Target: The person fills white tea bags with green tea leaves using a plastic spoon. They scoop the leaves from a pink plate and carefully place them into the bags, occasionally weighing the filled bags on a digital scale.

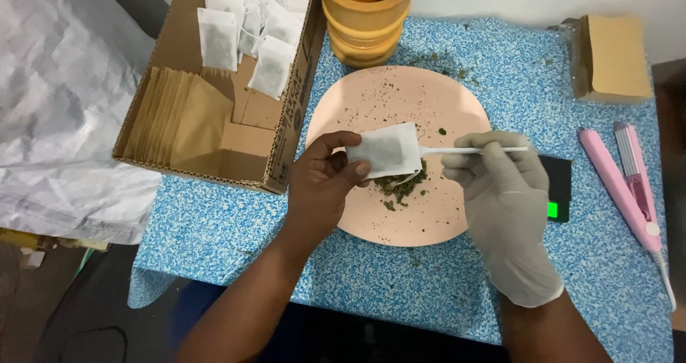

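Note:
My bare left hand [321, 184] pinches a small white filter bag [389, 148] above a pink plate [371, 98]. A small heap of dried green leaves [400, 186] lies on the plate just under the bag. My right hand [500, 191], in a pale glove, grips a thin white plastic utensil [464, 150] whose end goes behind the bag's right edge, down toward the leaves. Fine leaf crumbs are scattered over the plate.
A cardboard box [286, 127] at the left holds brown envelopes [179, 120] and several white filter bags [246, 27]. A yellow ribbed container [364, 27] stands behind the plate. A black scale [559, 188], a pink hair-straightener-like sealer [629, 191] and a brown packet stack [614, 56] lie at the right.

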